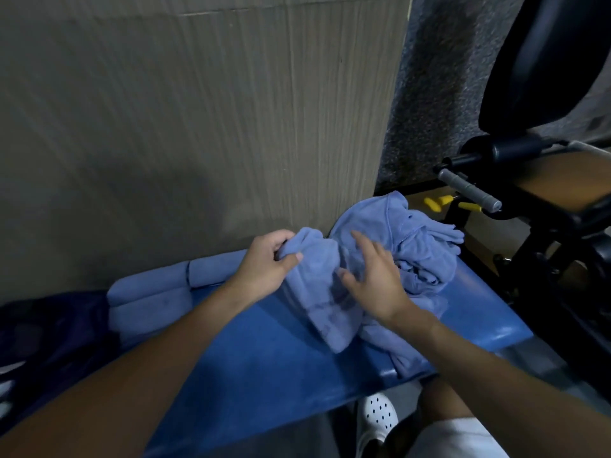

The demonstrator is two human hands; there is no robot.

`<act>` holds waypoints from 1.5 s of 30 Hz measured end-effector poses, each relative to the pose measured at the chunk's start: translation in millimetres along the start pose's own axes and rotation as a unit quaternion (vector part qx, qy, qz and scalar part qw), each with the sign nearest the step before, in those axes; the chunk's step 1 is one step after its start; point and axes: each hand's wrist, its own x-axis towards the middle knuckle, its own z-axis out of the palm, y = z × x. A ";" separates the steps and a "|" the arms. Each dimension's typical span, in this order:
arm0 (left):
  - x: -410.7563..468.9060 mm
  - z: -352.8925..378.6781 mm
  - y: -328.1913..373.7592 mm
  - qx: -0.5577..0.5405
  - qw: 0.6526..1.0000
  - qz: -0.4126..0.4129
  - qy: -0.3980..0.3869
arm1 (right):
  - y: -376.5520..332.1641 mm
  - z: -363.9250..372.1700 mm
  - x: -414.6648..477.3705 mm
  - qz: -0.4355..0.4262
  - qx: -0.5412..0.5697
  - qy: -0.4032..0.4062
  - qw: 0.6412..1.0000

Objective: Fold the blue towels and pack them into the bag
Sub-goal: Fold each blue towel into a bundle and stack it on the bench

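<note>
Blue surface (264,358) stands before a cardboard panel (198,110). The left hand (264,266) grips the bunched towel (317,292); the right hand (377,276) is spread open just beside it.

A bench (264,375) is running across the foreground, with a cardboard panel (198,110) standing just behind it. A stack of folded towels (148,292) is lying at its left end, beside a bag (49,335) further left. A loose heap of towels (413,252) is sitting at the right end. Between them a towel (317,299) is lying, the left hand (264,266) gripping its far end. A gym machine (529,193) is standing to the right.
</note>
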 end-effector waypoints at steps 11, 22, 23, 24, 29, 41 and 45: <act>-42.4 -70.7 26.4 0.027 0.987 0.037 0.154 | -81.0 12.4 9.6 -0.035 0.096 0.103 0.989; -96.6 -40.8 -55.8 0.086 0.986 -0.132 0.051 | -36.5 18.2 -10.4 0.048 -0.275 -0.398 0.874; -102.0 -40.0 -64.6 0.096 0.982 -0.150 0.064 | -34.5 21.8 -9.0 0.040 -0.262 -0.383 0.885; -107.5 -39.7 -72.6 0.108 0.977 -0.170 0.073 | -35.2 25.8 -8.7 0.031 -0.232 -0.332 0.914; -125.8 -38.4 -96.5 0.157 0.950 -0.259 0.070 | -48.1 53.4 -5.0 -0.042 -0.017 -0.140 0.989; -117.6 -18.2 -101.1 -0.037 0.923 -0.343 0.173 | -43.2 81.8 -30.2 0.034 0.079 -0.263 0.961; -118.3 -17.1 -96.0 -0.076 0.921 -0.317 0.214 | -34.4 87.9 -33.8 0.022 0.076 -0.259 0.963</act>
